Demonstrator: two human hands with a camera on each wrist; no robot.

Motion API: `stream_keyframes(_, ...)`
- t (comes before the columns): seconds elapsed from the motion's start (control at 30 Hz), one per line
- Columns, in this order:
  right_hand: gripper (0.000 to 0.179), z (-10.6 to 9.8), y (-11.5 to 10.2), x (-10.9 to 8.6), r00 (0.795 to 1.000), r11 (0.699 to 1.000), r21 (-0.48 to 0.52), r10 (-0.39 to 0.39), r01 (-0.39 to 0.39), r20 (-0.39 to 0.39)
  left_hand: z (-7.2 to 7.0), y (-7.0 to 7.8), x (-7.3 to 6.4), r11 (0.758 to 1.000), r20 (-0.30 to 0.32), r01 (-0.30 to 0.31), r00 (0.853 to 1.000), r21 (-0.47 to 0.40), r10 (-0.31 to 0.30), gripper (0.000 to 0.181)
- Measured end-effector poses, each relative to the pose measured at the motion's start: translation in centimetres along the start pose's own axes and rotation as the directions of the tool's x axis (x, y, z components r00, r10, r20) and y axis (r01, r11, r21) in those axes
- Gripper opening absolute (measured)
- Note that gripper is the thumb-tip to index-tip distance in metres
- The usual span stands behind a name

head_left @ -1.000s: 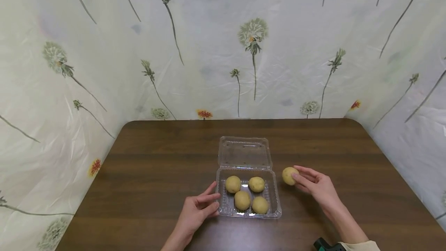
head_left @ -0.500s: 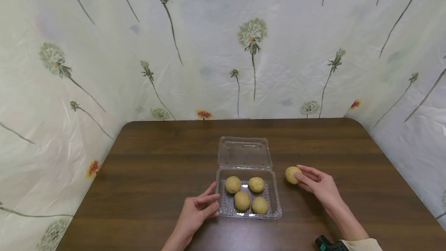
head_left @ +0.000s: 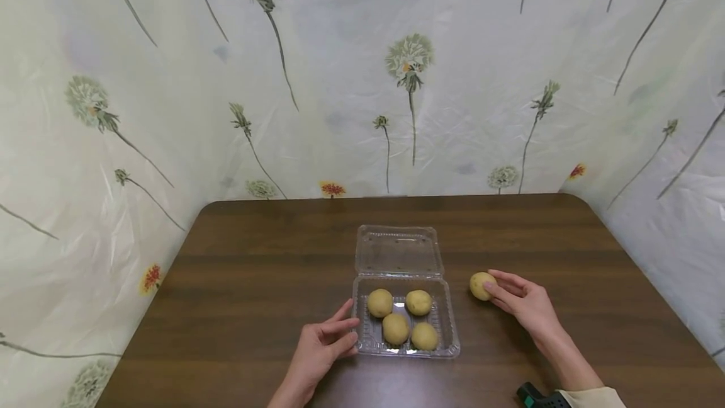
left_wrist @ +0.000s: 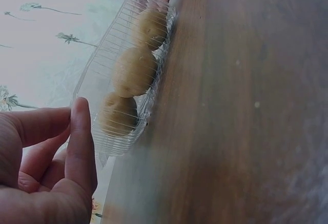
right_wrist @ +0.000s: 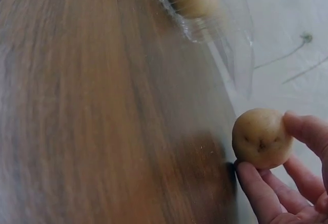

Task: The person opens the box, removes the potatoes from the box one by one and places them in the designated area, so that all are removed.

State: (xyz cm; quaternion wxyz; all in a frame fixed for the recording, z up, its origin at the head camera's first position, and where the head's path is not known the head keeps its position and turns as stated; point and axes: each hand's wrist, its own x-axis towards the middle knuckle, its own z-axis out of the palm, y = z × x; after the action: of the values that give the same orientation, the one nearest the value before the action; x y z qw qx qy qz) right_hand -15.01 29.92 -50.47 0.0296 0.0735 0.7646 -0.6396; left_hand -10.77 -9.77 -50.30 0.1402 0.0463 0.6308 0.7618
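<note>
A clear plastic clamshell container [head_left: 451, 332] lies with its lid [head_left: 398, 250] folded back, away from me. Several small yellow potatoes [head_left: 396, 329] sit inside its base. At the container's left side, my left hand [head_left: 320, 348] pinches the rim between thumb and fingers; the left wrist view shows the fingertips [left_wrist: 80, 108] meeting at the plastic edge. To the right of the container, my right hand [head_left: 523, 304] holds another potato [head_left: 481, 286] by thumb and fingertips. Small dark eyes mark this potato [right_wrist: 262, 138] in the right wrist view.
The dark brown wooden table [head_left: 255, 294] extends around the container on all sides. A pale curtain [head_left: 340, 80] with a dandelion print hangs behind the table and along both sides. A dark device [head_left: 540, 397] is worn at the right wrist, beside a cream sleeve.
My right hand has drifted slightly right with its potato, widening the gap to the container. The left hand and the container keep their places, while the head view has tipped a little.
</note>
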Motion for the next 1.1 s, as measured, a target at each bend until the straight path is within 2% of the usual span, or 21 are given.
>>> stream_keyframes(0.23,0.067,0.0,0.2,-0.1,1.0,1.0,0.001,0.018,-0.018,-0.022,0.0,0.0,-0.1,1.0,0.006,0.007,1.0,-0.006,-0.007,0.032)
stream_keyframes(0.37,0.069,0.0,0.3,-0.3,0.999,0.999,-0.038,0.035,-0.036,-0.032,0.1,-0.1,-0.1,1.0,0.007,0.013,1.0,-0.003,-0.013,0.031)
stream_keyframes(0.43,0.068,0.0,0.4,-0.3,0.999,0.996,-0.082,0.019,-0.023,-0.041,0.1,-0.1,-0.1,1.0,0.005,0.016,1.0,-0.001,-0.016,0.031)
stream_keyframes(0.63,0.065,0.0,0.3,-0.1,0.996,0.977,-0.211,-0.049,0.034,-0.071,0.1,0.2,-0.1,1.0,-0.003,0.02,1.0,-0.012,-0.02,0.031)
stream_keyframes(0.73,0.064,-0.2,0.1,0.1,0.995,0.963,-0.267,-0.058,0.035,-0.078,0.1,0.3,0.0,1.0,-0.007,0.018,1.0,-0.015,-0.018,0.031)
stream_keyframes(0.87,0.065,-0.4,-0.4,0.3,0.995,0.929,-0.37,-0.045,0.007,-0.094,0.1,0.3,0.0,1.0,-0.01,0.015,1.0,-0.014,-0.015,0.031)
stream_keyframes(0.93,0.066,-0.5,-0.6,0.4,0.995,0.919,-0.395,-0.033,-0.008,-0.098,0.1,0.3,0.0,1.0,-0.012,0.015,1.0,-0.014,-0.015,0.031)
stream_keyframes(1.1,0.066,-0.4,-0.7,0.3,0.994,0.919,-0.394,-0.03,-0.014,-0.104,0.1,0.4,0.0,1.0,-0.013,0.016,1.0,-0.014,-0.016,0.032)
